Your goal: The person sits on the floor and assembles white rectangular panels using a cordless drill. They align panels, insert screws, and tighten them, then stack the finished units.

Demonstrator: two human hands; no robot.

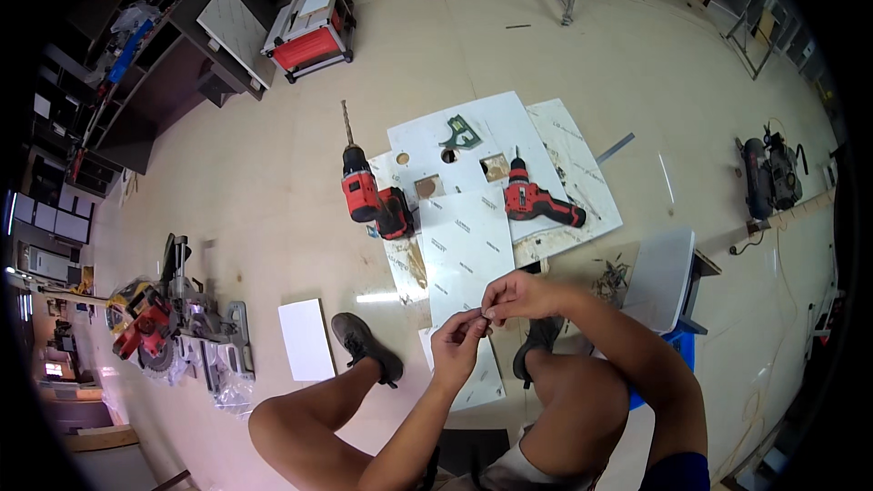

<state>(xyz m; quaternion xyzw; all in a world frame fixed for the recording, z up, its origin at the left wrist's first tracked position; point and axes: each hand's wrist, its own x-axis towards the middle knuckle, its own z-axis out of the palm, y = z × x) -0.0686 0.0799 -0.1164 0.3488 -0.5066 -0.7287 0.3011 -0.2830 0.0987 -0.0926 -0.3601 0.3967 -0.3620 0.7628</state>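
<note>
My left hand (457,343) and my right hand (516,299) meet fingertip to fingertip above a white panel strip (468,241). Both are closed in a pinch around something small, too tiny to name. Beyond them, a red and black cordless drill (536,202) lies on a white board with square and round cutouts (500,118). A second, larger red drill (361,193), fitted with a long bit, stands at the board's left. On the board's far part rests a green combination-square head (461,133).
At the left sits a red miter saw (150,332), with a small white panel (306,340) nearer my left shoe. A red table saw (314,32) stands far left. Dark screws or scraps (611,278) lie beside a grey-topped stool (659,277) at right. A black compressor (771,173) is farther right.
</note>
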